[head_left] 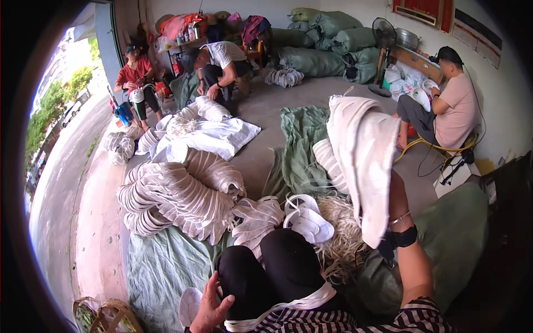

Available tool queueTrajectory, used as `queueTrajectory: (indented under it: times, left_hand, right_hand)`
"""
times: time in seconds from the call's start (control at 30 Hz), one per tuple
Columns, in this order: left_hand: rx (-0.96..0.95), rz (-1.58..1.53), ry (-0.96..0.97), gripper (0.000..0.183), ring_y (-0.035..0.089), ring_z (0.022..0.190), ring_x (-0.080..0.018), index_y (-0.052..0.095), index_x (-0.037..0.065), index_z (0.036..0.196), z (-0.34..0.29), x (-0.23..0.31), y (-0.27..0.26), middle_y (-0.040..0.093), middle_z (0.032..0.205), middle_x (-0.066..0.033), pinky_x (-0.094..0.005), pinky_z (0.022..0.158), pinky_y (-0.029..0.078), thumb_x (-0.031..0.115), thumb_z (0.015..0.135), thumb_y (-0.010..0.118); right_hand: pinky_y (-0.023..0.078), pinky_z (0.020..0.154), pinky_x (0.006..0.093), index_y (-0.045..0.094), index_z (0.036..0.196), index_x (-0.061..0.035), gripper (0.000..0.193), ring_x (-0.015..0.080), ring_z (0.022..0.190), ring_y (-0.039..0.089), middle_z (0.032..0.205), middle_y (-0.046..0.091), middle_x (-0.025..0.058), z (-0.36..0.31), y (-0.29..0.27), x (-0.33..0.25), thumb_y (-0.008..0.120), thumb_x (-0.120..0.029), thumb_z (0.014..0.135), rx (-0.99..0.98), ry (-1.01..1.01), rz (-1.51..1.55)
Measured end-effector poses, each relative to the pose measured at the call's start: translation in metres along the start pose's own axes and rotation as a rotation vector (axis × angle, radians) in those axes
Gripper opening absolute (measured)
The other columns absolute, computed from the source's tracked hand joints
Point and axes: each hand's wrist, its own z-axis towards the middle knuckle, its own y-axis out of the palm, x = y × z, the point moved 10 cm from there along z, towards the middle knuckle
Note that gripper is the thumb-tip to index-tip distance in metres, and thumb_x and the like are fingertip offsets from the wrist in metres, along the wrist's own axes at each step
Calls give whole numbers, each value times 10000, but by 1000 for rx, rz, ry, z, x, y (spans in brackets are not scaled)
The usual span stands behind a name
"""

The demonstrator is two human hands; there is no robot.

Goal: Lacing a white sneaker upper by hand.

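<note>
My right hand [397,197] is raised at the right, its fingers mostly hidden behind the long bundle of nested off-white fabric pieces [363,150] that it holds up. The bundle looks like stacked shoe uppers. Low at the left, my left hand [210,307] is open and empty, fingers apart, beside my left knee. A pale, rounded shoe-like piece [190,304] lies next to it. White straps [302,304] run across my lap. Just beyond my knees are white strapped shoe pieces [309,220] and a heap of loose pale strips [340,236].
Large ribbed stacks of off-white pieces [177,194] lie ahead left on green sheeting [166,266]. A white sheet [233,139] lies farther off. Three people sit or bend over work around the room. Stuffed green sacks [316,61] line the back; a woven basket [105,316] stands lower left.
</note>
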Motion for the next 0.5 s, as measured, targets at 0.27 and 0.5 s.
queueTrajectory:
  times: [0.27,0.5]
  left_hand:
    - [-132,-840,156,898,452,1192,-317,155,153,1446,0,46,-10,386,1372,-190,-469,998,331,700,791,432]
    - [159,-1226,179,713,482,1163,-270,322,135,1389,4,26,-32,462,1326,-68,-441,987,379,614,864,384]
  right_hand:
    - [502,745,294,598,1075,-17,290,213,873,622,976,647,116,-46,87,3,534,-234,893,-700,302,696]
    - [515,710,288,607,1055,-22,289,208,846,634,955,653,117,-158,297,-29,528,-250,895,-1182,-81,321]
